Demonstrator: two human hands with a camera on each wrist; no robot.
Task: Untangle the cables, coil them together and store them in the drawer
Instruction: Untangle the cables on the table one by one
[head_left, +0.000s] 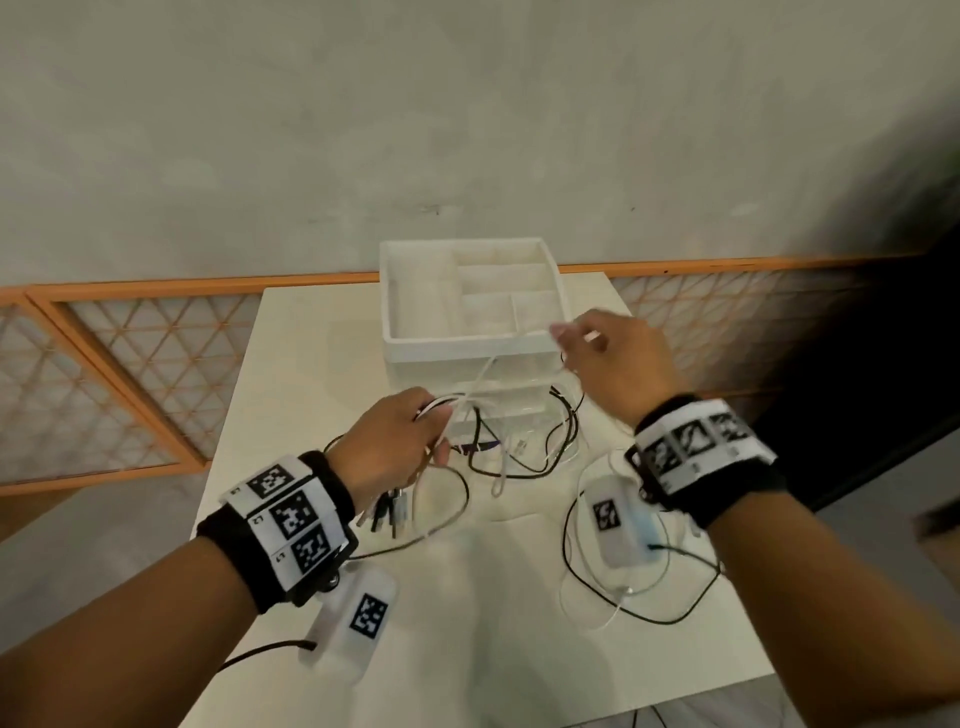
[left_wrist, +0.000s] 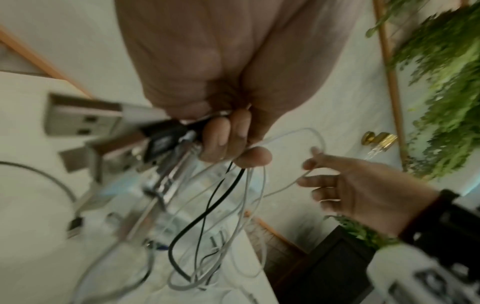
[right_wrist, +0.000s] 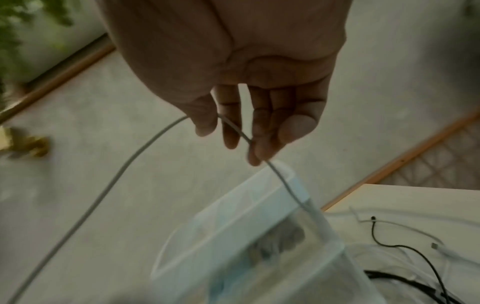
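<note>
Several cables (left_wrist: 166, 137) in curled left fingers (left_wrist: 221, 142); one white cable (right_wrist: 140, 151) pinched between right fingers (right_wrist: 230, 123).

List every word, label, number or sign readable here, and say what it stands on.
No text reads clearly.
White band on the left wrist: three black-and-white square codes; tiny characters beside them, too small to read.
White band on the right wrist: square codes, blurred.
Translucent white pods, left and right: one square code each, no letters.

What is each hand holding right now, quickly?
Left hand: closed round a bundle of thin black and white cables with plugs.
Right hand: pinches a loop of one thin white cable.
</note>
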